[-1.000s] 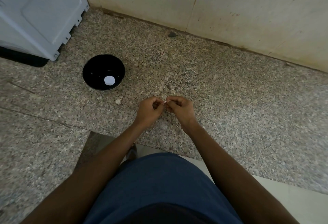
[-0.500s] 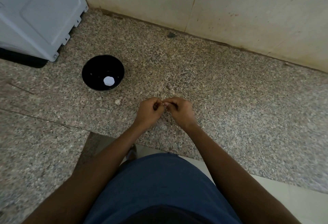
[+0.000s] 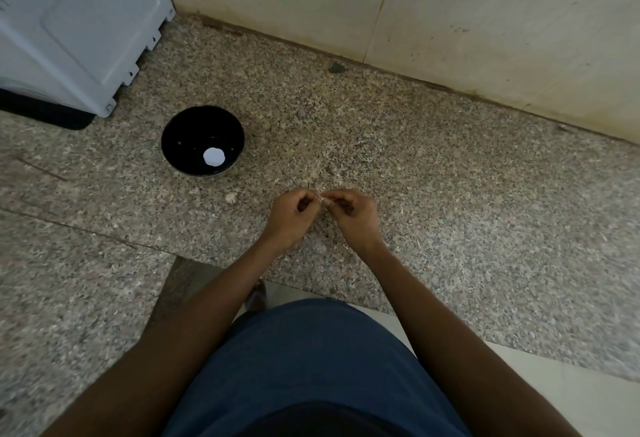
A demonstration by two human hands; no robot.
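Toward the counter's (image 3: 450, 194) left edge sat a black bowl (image 3: 183, 135) with a white piece (image 3: 214, 156) in it, and a pale bit (image 3: 231, 197) lay near it. Near the front edge our left hand (image 3: 291, 216) and right hand (image 3: 353, 216) met, curled fingers of both pinching one small pale scrap (image 3: 322, 198) over the counter.

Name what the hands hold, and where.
A small pale piece, pinched from either side by the fingertips of the left hand and the right hand; too small to identify.
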